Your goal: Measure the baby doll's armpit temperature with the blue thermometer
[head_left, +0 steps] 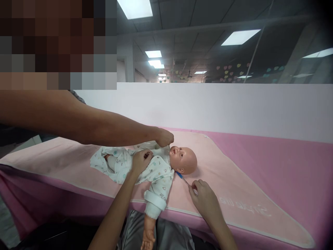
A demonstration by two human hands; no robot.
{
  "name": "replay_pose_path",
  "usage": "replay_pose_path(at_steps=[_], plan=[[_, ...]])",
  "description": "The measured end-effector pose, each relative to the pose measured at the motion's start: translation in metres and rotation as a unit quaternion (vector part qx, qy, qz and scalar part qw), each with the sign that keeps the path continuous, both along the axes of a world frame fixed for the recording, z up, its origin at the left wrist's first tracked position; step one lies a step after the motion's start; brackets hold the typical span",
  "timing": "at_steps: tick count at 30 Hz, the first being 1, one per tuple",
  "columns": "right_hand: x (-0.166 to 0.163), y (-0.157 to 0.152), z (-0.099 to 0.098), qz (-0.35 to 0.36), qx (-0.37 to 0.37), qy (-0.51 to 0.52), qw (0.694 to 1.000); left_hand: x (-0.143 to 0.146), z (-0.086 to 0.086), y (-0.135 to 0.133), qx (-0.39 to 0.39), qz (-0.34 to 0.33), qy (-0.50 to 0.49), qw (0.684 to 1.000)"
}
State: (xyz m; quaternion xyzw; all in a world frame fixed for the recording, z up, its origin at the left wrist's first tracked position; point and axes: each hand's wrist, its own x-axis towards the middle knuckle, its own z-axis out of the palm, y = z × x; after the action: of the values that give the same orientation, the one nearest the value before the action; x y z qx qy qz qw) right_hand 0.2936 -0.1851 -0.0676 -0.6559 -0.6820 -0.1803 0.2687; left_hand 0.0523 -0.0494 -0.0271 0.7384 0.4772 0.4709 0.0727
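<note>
A bald baby doll (183, 160) lies on its back in a white patterned outfit (159, 168), its head to the right. My left hand (142, 161) rests on the doll's chest with its fingers curled; what is inside them is too dark to make out. My right hand (205, 199) pinches a thin stick with a blue end (179, 175). That blue end reaches beside the doll's neck, just below its ear. One doll arm (148, 233) hangs over the near edge of the table toward my lap.
A co-worker's arm (117, 126) stretches in from the left, its closed hand (165, 137) by the doll's collar. Under the doll lies a pale pink mat (229, 177) on a darker pink cloth (293, 166). Behind the table stands a white partition (221, 107).
</note>
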Motion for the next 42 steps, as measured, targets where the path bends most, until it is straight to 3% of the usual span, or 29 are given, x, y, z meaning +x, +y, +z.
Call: replay_pose_path(at_steps=[10, 20, 33, 42], plan=[[-0.001, -0.001, 0.001, -0.007, -0.012, 0.003, 1.0, -0.001, -0.001, -0.001, 0.035, 0.003, -0.004, 0.999], [-0.002, -0.001, 0.002, -0.018, -0.037, 0.013, 0.999, -0.004, -0.001, -0.004, 0.122, 0.086, -0.007, 0.989], [-0.004, -0.003, 0.005, -0.029, -0.06, 0.023, 0.998, -0.003, 0.001, -0.001, 0.164, 0.055, 0.008, 0.985], [-0.004, -0.001, 0.004, -0.028, -0.061, 0.025, 0.997, -0.017, -0.003, -0.011, 0.291, 0.102, -0.045, 0.95]])
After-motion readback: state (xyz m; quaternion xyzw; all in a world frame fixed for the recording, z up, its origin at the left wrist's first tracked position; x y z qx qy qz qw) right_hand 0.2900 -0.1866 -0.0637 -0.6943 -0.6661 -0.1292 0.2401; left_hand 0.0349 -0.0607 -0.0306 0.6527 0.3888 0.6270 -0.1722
